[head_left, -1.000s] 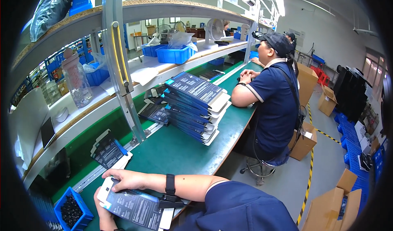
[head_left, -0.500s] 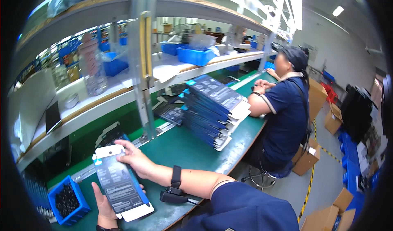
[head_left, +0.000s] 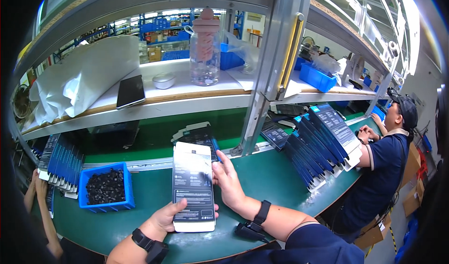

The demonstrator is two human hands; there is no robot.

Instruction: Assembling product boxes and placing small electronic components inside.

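Observation:
A flat dark carton (head_left: 193,182) with white end flaps stands nearly upright in front of me, its printed face toward me. My left hand (head_left: 169,215) grips its lower part, thumb on the front and fingertips showing past the right edge. Beside that right edge is my right hand (head_left: 228,182), fingers stretched and apart; its thumb is close to the carton, and I cannot tell whether it touches. Left of the carton, a blue bin (head_left: 106,208) holds many small black parts (head_left: 105,187). Behind it lie more flat cartons (head_left: 199,135).
A leaning stack of cartons (head_left: 322,142) is on the right of the green bench (head_left: 252,208), near a seated co-worker (head_left: 386,170). Another stack (head_left: 63,165) stands left, by another person's hands (head_left: 39,184). The shelf above carries a bottle (head_left: 205,53) and a phone (head_left: 131,91).
My view has swung left. The carton has gone from tilted to nearly upright. My right hand has let go of its upper end and opened beside its right edge.

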